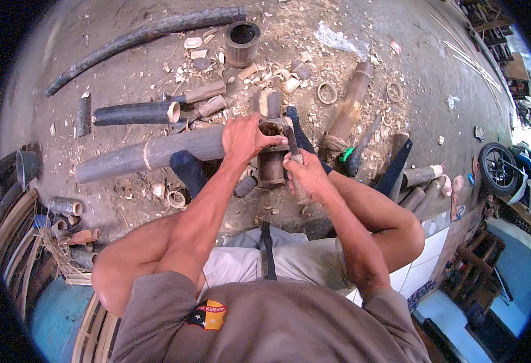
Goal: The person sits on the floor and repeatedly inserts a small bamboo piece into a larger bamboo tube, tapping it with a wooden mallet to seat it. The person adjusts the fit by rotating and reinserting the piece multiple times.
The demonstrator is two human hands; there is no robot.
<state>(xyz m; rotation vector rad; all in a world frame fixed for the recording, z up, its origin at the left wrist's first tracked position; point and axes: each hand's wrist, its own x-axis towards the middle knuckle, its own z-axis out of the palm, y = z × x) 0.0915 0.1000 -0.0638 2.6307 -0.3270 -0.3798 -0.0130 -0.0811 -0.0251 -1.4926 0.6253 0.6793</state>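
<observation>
Shirt [295, 320] and pale shorts [235, 266] nearest, knees bent out wide. Both forearms run forward and converge between the knees.

Right hand [307, 175]: fist closed round the light wooden handle of a knife [294, 145], dark flat blade pointing up and slightly left at the grey tube's right end. Left hand [243, 138]: gripping the grey tube [184, 145] near that same end, back of hand up, thumb stretched across toward the blade. Dark hollow visible in the tube there.

Grey tube is smooth bamboo with a paler node ring, lying across a rough brown log [271, 168], its far-left end reaching well past the left knee. Dark socks [188, 172] on the feet, one either side of the log.

Beyond: black tube [131, 114], glossy with a pale cut rim; brown tube [351, 100], scraped patch mid-length; thin bamboo ring [319, 97]. Farther: thick-walled open cylinder [242, 45], upright on a dusty floor strewn with pale chips; crumpled clear plastic [341, 41]; long, gently curved dark pole [147, 35].
</observation>
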